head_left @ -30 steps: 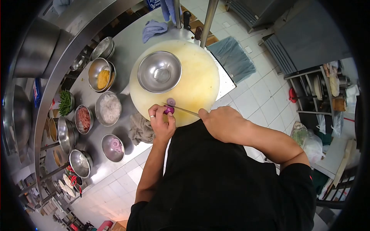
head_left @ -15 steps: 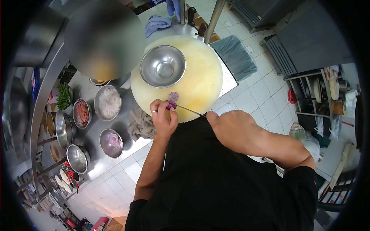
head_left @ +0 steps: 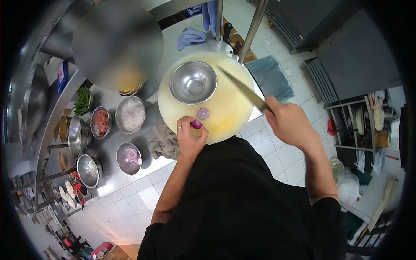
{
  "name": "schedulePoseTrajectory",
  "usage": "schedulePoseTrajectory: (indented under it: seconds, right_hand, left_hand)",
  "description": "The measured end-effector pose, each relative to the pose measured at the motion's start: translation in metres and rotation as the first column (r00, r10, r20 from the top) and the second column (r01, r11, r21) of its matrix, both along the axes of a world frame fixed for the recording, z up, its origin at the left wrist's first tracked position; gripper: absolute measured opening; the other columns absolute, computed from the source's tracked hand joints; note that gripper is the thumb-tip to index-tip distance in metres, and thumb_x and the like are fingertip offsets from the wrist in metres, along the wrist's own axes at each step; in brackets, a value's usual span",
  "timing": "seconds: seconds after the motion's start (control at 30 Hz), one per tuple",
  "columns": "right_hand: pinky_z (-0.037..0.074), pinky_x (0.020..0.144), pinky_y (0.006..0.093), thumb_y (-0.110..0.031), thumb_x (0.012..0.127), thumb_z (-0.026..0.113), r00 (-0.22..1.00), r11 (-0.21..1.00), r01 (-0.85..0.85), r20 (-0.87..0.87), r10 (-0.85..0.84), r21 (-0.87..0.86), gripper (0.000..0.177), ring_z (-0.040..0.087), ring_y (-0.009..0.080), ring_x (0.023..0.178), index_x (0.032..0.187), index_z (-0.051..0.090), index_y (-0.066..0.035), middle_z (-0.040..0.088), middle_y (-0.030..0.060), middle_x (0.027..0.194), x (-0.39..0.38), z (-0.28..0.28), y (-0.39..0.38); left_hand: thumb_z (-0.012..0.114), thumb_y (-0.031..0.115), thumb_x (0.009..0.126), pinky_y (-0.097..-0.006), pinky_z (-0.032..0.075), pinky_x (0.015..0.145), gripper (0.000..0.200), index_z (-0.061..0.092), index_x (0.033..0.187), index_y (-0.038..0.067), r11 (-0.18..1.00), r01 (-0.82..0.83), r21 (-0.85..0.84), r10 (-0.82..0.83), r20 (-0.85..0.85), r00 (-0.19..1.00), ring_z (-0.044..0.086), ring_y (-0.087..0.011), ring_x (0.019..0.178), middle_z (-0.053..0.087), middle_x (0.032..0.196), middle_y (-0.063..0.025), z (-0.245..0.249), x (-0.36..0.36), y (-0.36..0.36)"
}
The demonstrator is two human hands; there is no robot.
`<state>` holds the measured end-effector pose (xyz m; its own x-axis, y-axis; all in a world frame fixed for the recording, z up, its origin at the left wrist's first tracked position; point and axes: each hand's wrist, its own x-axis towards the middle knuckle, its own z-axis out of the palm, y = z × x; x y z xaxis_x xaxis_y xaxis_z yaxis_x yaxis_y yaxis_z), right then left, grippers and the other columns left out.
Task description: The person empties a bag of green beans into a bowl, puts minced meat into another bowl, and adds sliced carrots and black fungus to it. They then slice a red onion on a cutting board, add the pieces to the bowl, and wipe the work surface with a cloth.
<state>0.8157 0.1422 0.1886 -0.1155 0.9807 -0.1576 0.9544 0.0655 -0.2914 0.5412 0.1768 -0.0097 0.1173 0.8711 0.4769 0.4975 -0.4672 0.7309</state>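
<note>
Pinched in the fingers of my left hand (head_left: 190,138) is a small piece of red onion (head_left: 196,124), at the near edge of the round cutting board (head_left: 232,115). Just beyond it, slices of red onion (head_left: 203,113) lie on the board. My right hand (head_left: 289,122) is wrapped round the handle of a knife (head_left: 245,90), whose blade points up and left over the right part of the board. An empty metal bowl (head_left: 193,82) stands on the board's far left part.
Left on the steel counter are bowls of onion rings (head_left: 129,158), white food (head_left: 130,114), reddish meat (head_left: 100,122) and green vegetables (head_left: 82,101). A grey cloth (head_left: 164,142) touches the board. A lined bin (head_left: 271,79) stands right; a blurred round object (head_left: 117,43) blocks the upper left.
The knife has left the onion piece and swung up and right with my right hand. My left hand still grips the piece. The whole view has shifted slightly.
</note>
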Motion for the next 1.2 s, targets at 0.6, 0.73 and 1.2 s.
schedulePoseTrajectory:
  seconds: [0.6,0.73,1.2]
  right_hand:
    - [0.057,0.059,0.0431,-0.012,0.082,0.06,0.904,0.862,-0.4,-0.024,0.428,0.311,0.047,0.065,0.0337,0.082,0.128,0.054,-0.01,0.055,0.0165,0.099,-0.104,-0.152,0.043]
    - [0.059,0.059,0.0365,-0.011,0.082,0.06,0.853,0.759,-0.513,0.141,0.502,0.4,0.04,0.065,0.0288,0.08,0.121,0.054,-0.003,0.055,0.0149,0.1,-0.111,-0.182,0.051]
    - [0.054,0.066,0.0355,-0.009,0.1,0.047,0.574,0.854,-0.499,-0.794,0.2,-0.145,0.025,0.069,0.0242,0.073,0.124,0.052,-0.004,0.067,0.0177,0.101,-0.157,-0.114,0.05]
  left_hand:
    - [0.075,-0.002,0.061,-0.0293,0.048,0.058,0.036,0.063,0.094,0.004,0.729,-0.201,0.654,0.221,0.053,0.974,0.059,-0.0182,0.07,0.062,0.085,-0.008,0.289,-0.006,0.045]
    - [0.073,0.016,0.073,-0.0368,0.052,0.067,0.026,0.068,0.098,0.008,0.625,-0.139,0.768,0.409,-0.17,0.897,0.063,-0.026,0.074,0.067,0.086,-0.0096,0.337,-0.001,0.116]
    - [0.072,0.015,0.08,-0.0378,0.053,0.077,0.039,0.065,0.116,0.0,0.866,-0.439,-0.239,0.38,-0.254,0.889,0.065,-0.0307,0.087,0.067,0.097,-0.0134,0.111,-0.05,-0.043]
